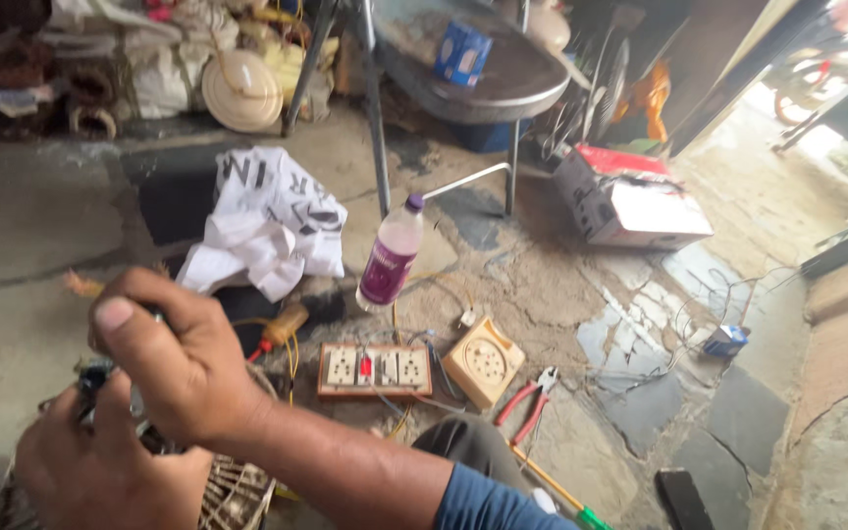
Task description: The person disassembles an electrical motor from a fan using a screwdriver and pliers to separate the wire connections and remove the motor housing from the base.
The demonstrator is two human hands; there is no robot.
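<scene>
My right hand (pixel 184 365) reaches across from a blue-sleeved arm and is closed in a fist at the lower left. A frayed tuft of copper-coloured wire (pixel 80 285) sticks out just beyond its thumb. Below it, my left hand (pixel 100 476) is curled around a small dark tool (pixel 90 378) with a metal part; most of the tool is hidden between the two hands. Both hands sit over a round object with pale wire ribs (pixel 238 496), which is partly cut off by the bottom edge.
On the cracked floor lie a wooden switchboard with sockets (pixel 375 370), a beige box with round holes (pixel 483 363), red-handled pliers (pixel 527 402), an orange-handled screwdriver (pixel 282 329), a purple-labelled bottle (pixel 392 257), a white printed bag (pixel 267 221), a cardboard box (pixel 630 201) and a metal stool (pixel 503 83).
</scene>
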